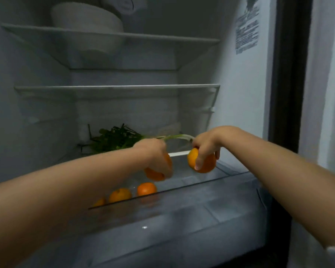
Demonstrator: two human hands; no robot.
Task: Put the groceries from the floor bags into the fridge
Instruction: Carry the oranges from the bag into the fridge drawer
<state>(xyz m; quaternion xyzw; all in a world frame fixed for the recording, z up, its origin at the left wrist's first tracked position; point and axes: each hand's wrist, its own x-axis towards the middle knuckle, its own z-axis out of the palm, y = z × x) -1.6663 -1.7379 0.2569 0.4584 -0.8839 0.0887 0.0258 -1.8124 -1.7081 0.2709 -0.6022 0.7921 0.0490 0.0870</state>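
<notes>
Both my arms reach into the open fridge, above its lowest glass shelf (197,183). My left hand (155,151) grips one orange (153,174) from above, just over the shelf. A little higher and to the right, my right hand (205,144) holds a second orange (206,163), fingers curled over its top. On the shelf below my left hand lie three more oranges (146,188), (120,194), (100,202), the last one partly hidden by my forearm. A bunch of leafy greens (114,139) with pale stalks lies at the back of that shelf.
A clear drawer front (182,219) sits under the lowest shelf. Two glass shelves (116,89) are above, and the top one carries a white round container (87,17). The fridge's right wall bears a label (247,33). A dark door seal (286,74) runs down the right.
</notes>
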